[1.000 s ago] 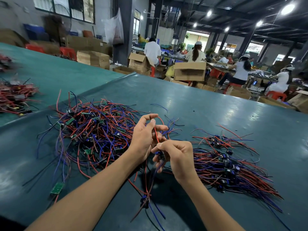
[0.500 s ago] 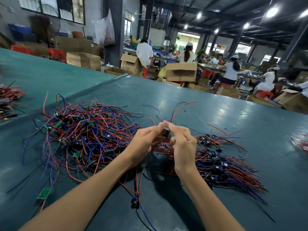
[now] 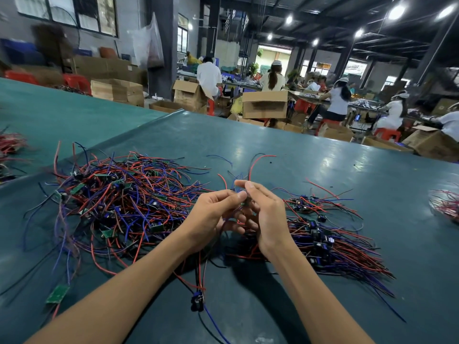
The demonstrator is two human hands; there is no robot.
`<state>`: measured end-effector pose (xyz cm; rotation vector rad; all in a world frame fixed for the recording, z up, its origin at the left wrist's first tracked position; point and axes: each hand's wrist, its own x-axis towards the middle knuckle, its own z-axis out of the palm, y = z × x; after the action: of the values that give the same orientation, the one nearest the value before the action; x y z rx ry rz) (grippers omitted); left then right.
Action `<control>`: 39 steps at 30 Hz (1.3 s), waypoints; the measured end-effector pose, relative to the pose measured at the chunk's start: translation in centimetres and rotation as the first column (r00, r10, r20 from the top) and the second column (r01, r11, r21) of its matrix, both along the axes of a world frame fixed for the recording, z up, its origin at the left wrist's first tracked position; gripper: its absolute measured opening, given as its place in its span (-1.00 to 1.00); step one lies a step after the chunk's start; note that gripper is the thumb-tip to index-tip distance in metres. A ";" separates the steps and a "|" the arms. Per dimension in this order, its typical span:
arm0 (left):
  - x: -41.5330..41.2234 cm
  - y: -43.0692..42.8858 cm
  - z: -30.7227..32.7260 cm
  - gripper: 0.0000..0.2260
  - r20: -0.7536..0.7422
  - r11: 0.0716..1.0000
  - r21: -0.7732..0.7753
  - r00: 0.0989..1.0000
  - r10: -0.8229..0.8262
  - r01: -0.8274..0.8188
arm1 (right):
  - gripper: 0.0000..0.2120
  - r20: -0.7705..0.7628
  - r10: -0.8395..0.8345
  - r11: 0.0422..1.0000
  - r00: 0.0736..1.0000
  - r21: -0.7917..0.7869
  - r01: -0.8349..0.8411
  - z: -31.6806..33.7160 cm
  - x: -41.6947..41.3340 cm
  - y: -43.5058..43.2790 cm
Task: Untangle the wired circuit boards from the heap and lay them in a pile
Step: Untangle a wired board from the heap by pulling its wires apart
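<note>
A tangled heap of wired circuit boards point(image 3: 119, 207), red, blue and black wires with small green boards, spreads over the left of the green table point(image 3: 323, 175). To the right lies a neater pile of boards point(image 3: 330, 247) with wires trailing right. Between them my left hand point(image 3: 213, 214) and my right hand point(image 3: 265, 214) are raised together, fingertips pinching one small board point(image 3: 244, 203) that is mostly hidden. Its red wire point(image 3: 255, 165) arcs up behind the fingers. Another board point(image 3: 197, 300) hangs on wires below my left hand, near the table.
A loose green board point(image 3: 57, 293) lies near the front left. More wire bundles sit at the far left edge point(image 3: 10, 145) and far right edge point(image 3: 447, 204). Beyond the table are cardboard boxes point(image 3: 264, 104) and seated workers point(image 3: 337, 103).
Both hands rose from low in front of me and came together at the fingertips around the small board. The red wire now stands up behind them.
</note>
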<state>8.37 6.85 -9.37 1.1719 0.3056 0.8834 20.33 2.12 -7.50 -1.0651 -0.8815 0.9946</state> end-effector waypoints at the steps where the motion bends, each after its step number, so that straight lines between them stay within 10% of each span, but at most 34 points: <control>1: 0.0 0.0 0.1 -0.84 0.020 1.000 -0.008 1.000 -0.007 0.007 | -0.79 0.012 -0.003 1.000 1.000 -0.001 0.003 0.0 -0.2 0.0; 8: 0.3 0.7 0.9 -0.86 0.234 0.954 -0.103 0.925 0.299 -0.282 | -0.76 0.087 -0.193 0.957 0.977 0.236 0.168 -1.2 -1.3 -0.4; 13: -0.1 0.6 0.8 -0.85 0.168 0.954 -0.110 0.941 0.293 -0.278 | -0.83 0.471 -0.107 0.969 0.876 0.248 -0.014 -1.8 -2.5 -0.9; 28: -1.0 1.5 1.1 -0.64 0.019 0.936 -0.029 0.936 0.351 -0.350 | -0.69 0.240 0.090 0.984 0.967 0.130 -0.124 -1.0 -2.6 -1.0; 39: -1.7 3.4 0.3 -0.81 0.075 0.841 -0.185 0.846 0.528 -0.508 | -0.71 0.735 0.217 0.919 0.642 0.068 -0.389 -2.2 -3.3 -1.7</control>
<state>6.71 10.27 -9.05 0.8882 0.6011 1.3765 17.02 0.44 -9.65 -1.1411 -1.8393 0.7036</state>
